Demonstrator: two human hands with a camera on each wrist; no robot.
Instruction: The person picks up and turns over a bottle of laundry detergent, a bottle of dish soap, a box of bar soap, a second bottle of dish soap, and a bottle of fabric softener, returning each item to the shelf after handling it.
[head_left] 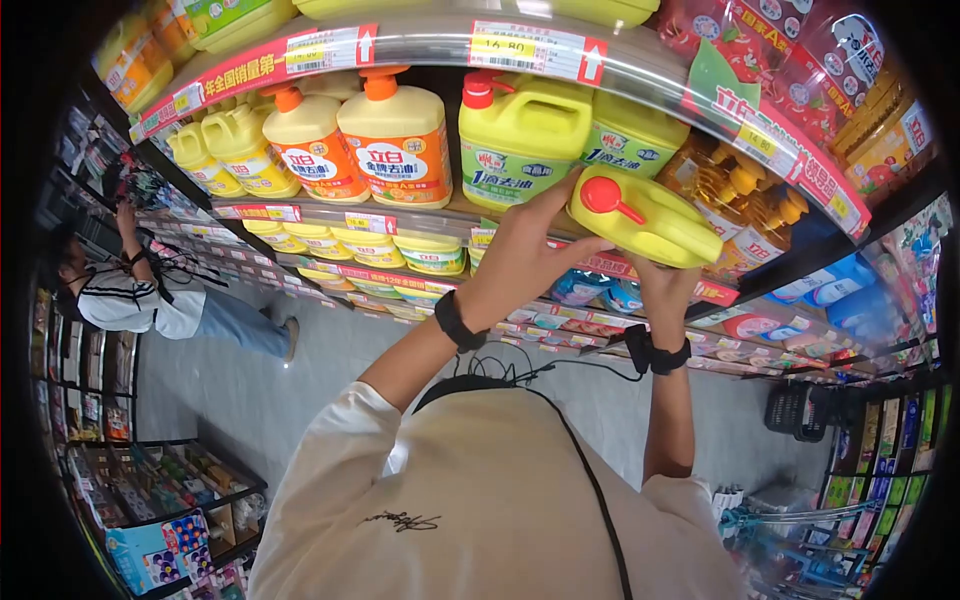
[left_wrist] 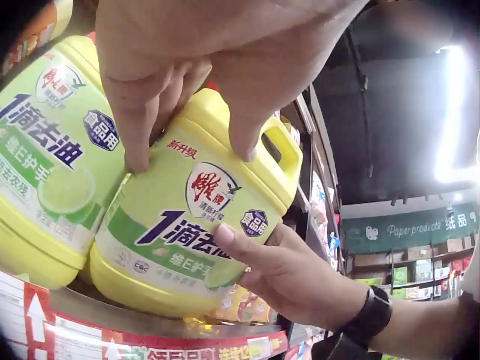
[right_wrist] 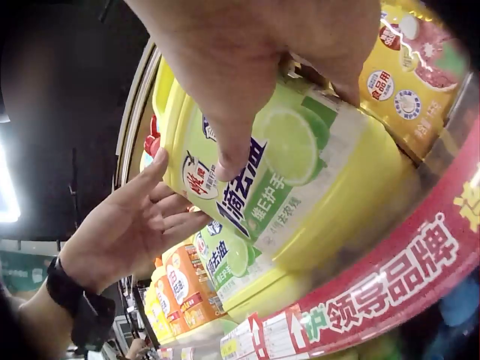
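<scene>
A yellow-green jug of dish soap [head_left: 665, 222] with a red cap is held between both hands at the shelf edge, its top tilted towards me. My left hand [head_left: 535, 250] holds it near the cap, thumb and fingers spread over its upper part. Lower down its other side, my right hand [head_left: 665, 288] grips it; in the left wrist view the right thumb [left_wrist: 238, 246] lies across the label. A matching jug [head_left: 520, 140] stands right beside it, its lime label facing out. In the right wrist view the left fingers [right_wrist: 176, 214] reach between the two jugs.
Orange-labelled pump bottles [head_left: 395, 150] stand left on the same shelf, amber bottles [head_left: 745, 190] to the right. A price rail [head_left: 535, 50] curves above. Lower shelves hold more bottles. Another person [head_left: 150, 300] stands at the far left. A black basket [head_left: 797, 412] is at the right.
</scene>
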